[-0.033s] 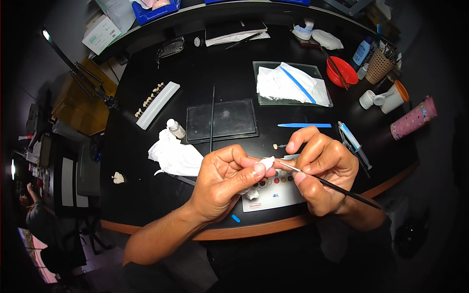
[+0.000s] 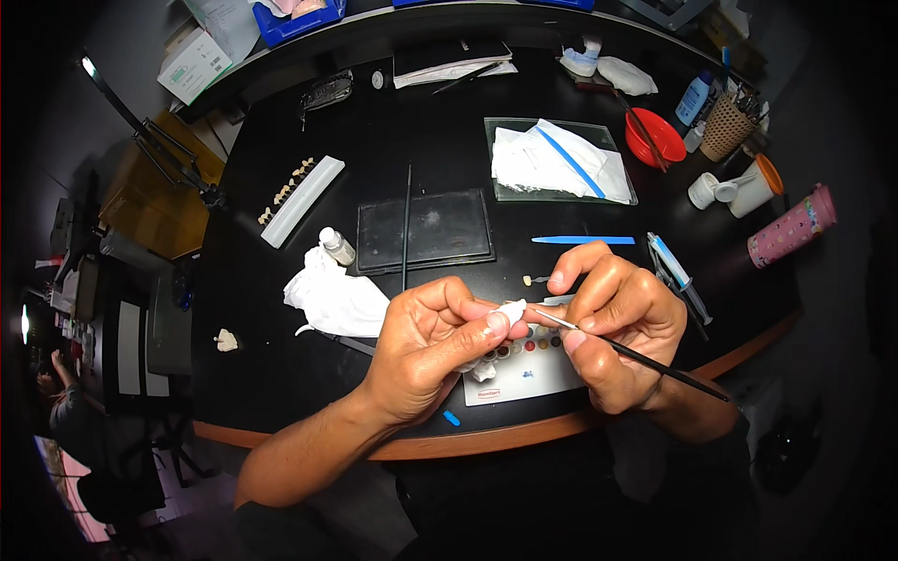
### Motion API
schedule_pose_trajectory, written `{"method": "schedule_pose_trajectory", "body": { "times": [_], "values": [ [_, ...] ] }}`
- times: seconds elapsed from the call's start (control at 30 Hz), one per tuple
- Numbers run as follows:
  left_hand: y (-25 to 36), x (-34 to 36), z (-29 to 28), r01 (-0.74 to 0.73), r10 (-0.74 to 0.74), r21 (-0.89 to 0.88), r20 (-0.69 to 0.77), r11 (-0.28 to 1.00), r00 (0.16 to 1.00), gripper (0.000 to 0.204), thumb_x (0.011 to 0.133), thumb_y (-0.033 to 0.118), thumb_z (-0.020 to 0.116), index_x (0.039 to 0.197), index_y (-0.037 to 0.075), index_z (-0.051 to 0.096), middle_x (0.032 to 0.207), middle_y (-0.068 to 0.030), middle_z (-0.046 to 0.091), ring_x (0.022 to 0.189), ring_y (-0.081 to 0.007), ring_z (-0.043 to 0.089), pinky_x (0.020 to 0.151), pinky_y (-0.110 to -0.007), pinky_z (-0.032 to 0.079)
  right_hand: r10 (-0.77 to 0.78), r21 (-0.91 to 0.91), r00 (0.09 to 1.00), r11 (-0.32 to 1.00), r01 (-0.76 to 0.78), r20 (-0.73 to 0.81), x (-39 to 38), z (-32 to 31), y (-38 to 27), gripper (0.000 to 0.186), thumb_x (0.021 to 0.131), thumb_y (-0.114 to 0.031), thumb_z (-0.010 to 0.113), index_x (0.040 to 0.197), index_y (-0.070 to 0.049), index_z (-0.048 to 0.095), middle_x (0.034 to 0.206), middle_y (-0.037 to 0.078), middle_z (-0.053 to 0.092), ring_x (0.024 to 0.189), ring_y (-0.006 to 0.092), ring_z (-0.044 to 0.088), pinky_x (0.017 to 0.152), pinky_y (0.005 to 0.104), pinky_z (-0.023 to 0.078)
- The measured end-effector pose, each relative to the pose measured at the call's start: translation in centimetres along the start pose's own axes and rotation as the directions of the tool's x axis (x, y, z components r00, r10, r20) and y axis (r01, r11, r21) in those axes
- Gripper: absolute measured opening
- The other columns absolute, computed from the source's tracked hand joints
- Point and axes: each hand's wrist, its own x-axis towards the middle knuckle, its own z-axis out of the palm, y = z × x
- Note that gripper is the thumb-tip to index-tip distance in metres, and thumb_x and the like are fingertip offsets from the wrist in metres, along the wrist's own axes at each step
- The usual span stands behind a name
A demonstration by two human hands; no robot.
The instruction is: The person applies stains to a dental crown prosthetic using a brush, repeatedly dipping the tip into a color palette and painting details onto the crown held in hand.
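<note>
Over the near edge of the black round table [image 2: 374,140], both bare hands meet just above a white palette card [image 2: 524,369] dotted with small wells of colour. The left hand [image 2: 426,346] has its fingers curled shut, thumb and forefinger pinching a small white piece [image 2: 512,311] wrapped in what looks like tissue (too small to tell more). The right hand [image 2: 613,327] is closed in a pen grip around a thin dark brush [image 2: 655,363], whose pale tip touches the white piece while the handle slants down and to the right past the wrist.

Just left of the left hand lies a crumpled white cloth [image 2: 332,299], with a small white bottle [image 2: 337,246] beside it. Behind the hands sit a dark glass slab [image 2: 435,229] and a long thin black rod [image 2: 406,224] along its left edge. A blue flat tool [image 2: 582,240] lies past the right hand's knuckles. Farther back rests a second glass plate [image 2: 500,131] bearing white tissue, a red bowl [image 2: 655,138] to its right, and a white strip holding a row of small teeth [image 2: 299,196] off to the left. A pink patterned bottle [image 2: 790,227] lies well apart at the right rim.
</note>
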Motion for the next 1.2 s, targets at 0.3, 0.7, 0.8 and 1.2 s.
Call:
{"method": "schedule_pose_trajectory", "body": {
  "times": [0.3,0.7,0.8,1.2],
  "values": [
    [-0.1,0.0,0.0,-0.025,0.024,0.041,0.023,0.999,0.999,0.007,0.094,-0.003,0.062,0.089,0.001,0.058,0.104,-0.0241,0.07,0.098,-0.0204,0.07,0.087,-0.029,0.055,0.001,-0.053,1.0,0.999,-0.001,0.002,0.1,0.1,-0.2,0.017,0.069,0.011,0.062,0.073,-0.004,0.054,0.069,0.007,0.057,0.084,0.0242,0.062,0.074,0.0364,0.054],
    [0.4,-0.1,0.8,0.008,-0.002,0.121,-0.05,0.993,0.999,0.013,0.091,0.003,0.066,0.083,0.004,0.056,0.097,-0.0197,0.072,0.09,-0.0171,0.069,0.085,-0.032,0.055,0.02,-0.024,1.0,1.0,-0.02,-0.006,0.1,0.3,-0.4,0.017,0.069,0.013,0.062,0.072,-0.002,0.055,0.071,0.008,0.057,0.089,0.0253,0.061,0.073,0.0349,0.061],
    [0.3,-0.1,0.8,0.004,0.002,0.119,-0.049,0.993,0.999,0.013,0.091,0.003,0.066,0.083,0.004,0.056,0.096,-0.0196,0.072,0.09,-0.0172,0.069,0.085,-0.032,0.055,0.016,-0.026,1.0,1.0,-0.016,0.003,0.1,0.1,-0.4,0.017,0.068,0.013,0.061,0.072,-0.002,0.055,0.071,0.008,0.057,0.089,0.0252,0.061,0.073,0.0352,0.062],
    [0.0,0.1,0.1,-0.026,0.025,0.077,0.003,0.997,1.0,0.008,0.093,0.0,0.063,0.087,0.002,0.057,0.1,-0.0221,0.071,0.095,-0.0187,0.07,0.086,-0.031,0.055,0.038,0.025,0.999,0.999,-0.037,-0.013,0.1,0.3,-0.5,0.016,0.068,0.013,0.06,0.072,-0.001,0.054,0.072,0.009,0.058,0.092,0.0256,0.061,0.076,0.0372,0.064]
  ]
}}
